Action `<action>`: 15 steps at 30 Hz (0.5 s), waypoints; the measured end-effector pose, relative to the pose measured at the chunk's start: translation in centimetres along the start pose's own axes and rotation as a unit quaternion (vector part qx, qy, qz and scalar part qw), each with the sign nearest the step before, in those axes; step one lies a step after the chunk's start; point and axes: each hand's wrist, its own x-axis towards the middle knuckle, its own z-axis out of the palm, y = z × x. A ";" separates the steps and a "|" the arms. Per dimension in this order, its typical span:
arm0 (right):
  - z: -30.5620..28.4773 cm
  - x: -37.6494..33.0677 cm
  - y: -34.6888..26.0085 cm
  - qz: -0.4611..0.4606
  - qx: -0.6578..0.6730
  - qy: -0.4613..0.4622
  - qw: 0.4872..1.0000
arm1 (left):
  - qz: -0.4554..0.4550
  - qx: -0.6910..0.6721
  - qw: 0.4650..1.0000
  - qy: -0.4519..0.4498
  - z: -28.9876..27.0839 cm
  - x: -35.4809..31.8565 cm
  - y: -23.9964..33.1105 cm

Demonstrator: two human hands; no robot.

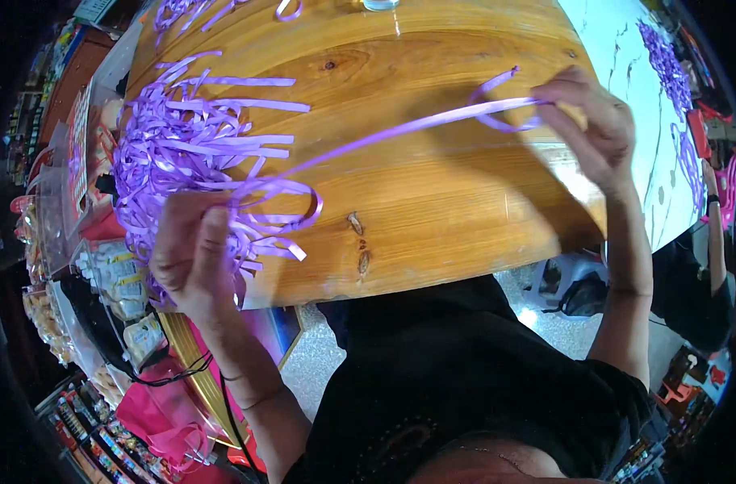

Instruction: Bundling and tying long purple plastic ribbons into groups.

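Observation:
A purple ribbon stretches at a slant above the wooden table, between my two hands. My left hand is closed on its lower left part, thumb pressed against the fingers, beside a loop of ribbon. At the upper right, my right hand pinches the other part of the ribbon between thumb and fingers. A short curled tail of ribbon hangs by those fingertips. A large tangled heap of purple ribbons lies on the table's left side, partly hidden behind my left hand.
More purple ribbons lie at the table's far left edge, and a clear glass stands at the far edge. To the right, a white marbled table holds another ribbon heap, with another person's arm near it. Packaged goods crowd the left.

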 end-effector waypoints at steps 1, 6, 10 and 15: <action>-0.7 -0.9 0.8 0.056 0.031 0.022 0.998 | -0.016 0.023 0.999 0.027 -1.3 0.1 -0.1; -4.9 -4.0 3.7 0.169 0.011 0.043 0.985 | 0.059 0.106 0.988 0.093 -5.1 0.8 -1.7; -5.4 -5.2 4.3 0.176 0.007 0.032 0.984 | 0.101 0.161 0.977 0.095 -6.3 1.0 -2.4; -5.9 -6.9 6.0 0.218 0.046 0.076 0.972 | 0.018 0.089 0.982 0.168 -9.4 0.2 -3.9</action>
